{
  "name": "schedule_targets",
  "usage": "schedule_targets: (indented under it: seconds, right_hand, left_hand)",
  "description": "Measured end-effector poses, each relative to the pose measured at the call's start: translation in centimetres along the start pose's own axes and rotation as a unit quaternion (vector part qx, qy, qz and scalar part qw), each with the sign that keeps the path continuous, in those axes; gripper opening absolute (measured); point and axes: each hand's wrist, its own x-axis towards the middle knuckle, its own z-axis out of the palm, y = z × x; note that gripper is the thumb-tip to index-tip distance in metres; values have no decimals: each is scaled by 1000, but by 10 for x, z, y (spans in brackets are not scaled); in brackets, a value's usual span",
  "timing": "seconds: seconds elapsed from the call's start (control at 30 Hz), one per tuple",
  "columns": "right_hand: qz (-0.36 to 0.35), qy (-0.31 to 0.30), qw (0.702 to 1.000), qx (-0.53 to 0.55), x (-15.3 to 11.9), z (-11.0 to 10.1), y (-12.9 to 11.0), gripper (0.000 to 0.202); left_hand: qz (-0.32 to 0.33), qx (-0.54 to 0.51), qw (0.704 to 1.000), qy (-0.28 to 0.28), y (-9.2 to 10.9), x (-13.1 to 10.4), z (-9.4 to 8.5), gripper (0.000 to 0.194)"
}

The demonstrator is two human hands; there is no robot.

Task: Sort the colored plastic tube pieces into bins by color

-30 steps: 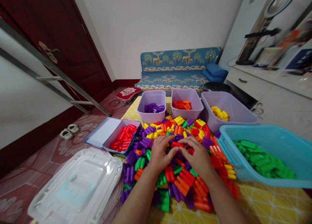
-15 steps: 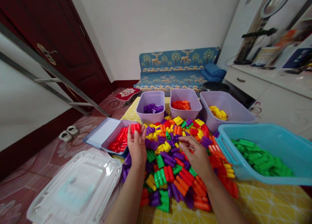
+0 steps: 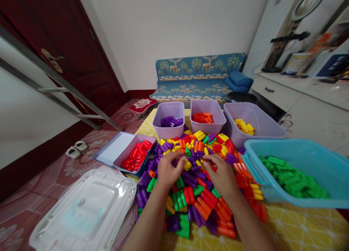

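My left hand (image 3: 171, 168) is over the middle of a mixed pile of coloured plastic pieces (image 3: 191, 182), thumb and fingers apart, with nothing visible between them. Facing it on the right, my right hand (image 3: 220, 171) hovers above the same pile, its fingers curved and apart. Red pieces (image 3: 137, 154) lie in a box with an open lid at the left. Behind the pile, three lilac bins hold purple pieces (image 3: 171, 121), orange pieces (image 3: 202, 118) and yellow pieces (image 3: 244, 127). Green pieces (image 3: 294, 178) fill part of a blue bin (image 3: 261, 171) at the right.
Translucent white lids (image 3: 84, 207) are stacked at the front left. A yellow patterned cloth (image 3: 289, 225) covers the table. Beyond it are a blue patterned sofa (image 3: 191, 85), a small red stool (image 3: 142, 104) and a metal ladder (image 3: 60, 83). White cabinets (image 3: 308, 109) stand at the right.
My left hand has let go of the red pieces at the box and moved right, over the pile. The red pieces now lie in the box. My right hand has hardly moved.
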Motion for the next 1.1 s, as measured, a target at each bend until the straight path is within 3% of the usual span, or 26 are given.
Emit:
schedule_targets:
  seconds: [0.13,0.27,0.37,0.47,0.57,0.7,0.83,0.93,1.0,1.1]
  right_hand:
    - [-16,-64,988,-139,-1,-3,2,26]
    - [-31,-110,976,-185,-4,-2,-6,32]
    - [-10,-101,986,-134,-4,1,-8,39]
    - [19,-74,997,-14,-3,4,-6,44]
    - [19,-57,994,89,-2,5,-8,48]
    - [2,-54,990,128,-3,6,-11,48]
    - [-10,-28,995,98,2,5,-6,36]
    - [-42,26,999,19,18,0,-5,30]
    - [-92,48,993,-56,36,-3,-8,32]
    - [-139,16,979,-147,68,-5,-20,46]
  left_hand:
    - [88,185,976,-76,16,-7,11,41]
    - [92,222,963,-119,21,-12,22,47]
    - [71,147,977,-137,16,-12,27,49]
    - [45,-19,991,-127,9,-10,29,49]
    - [-1,-185,975,-121,6,-9,31,46]
    - [-89,-299,945,-103,4,-10,37,46]
    - [-138,-349,925,-62,0,-10,43,41]
    - [-161,-364,915,-62,-2,-8,46,36]
    - [-168,-371,911,-68,-2,-7,46,37]
    - [-161,-363,915,-66,-2,-7,45,38]
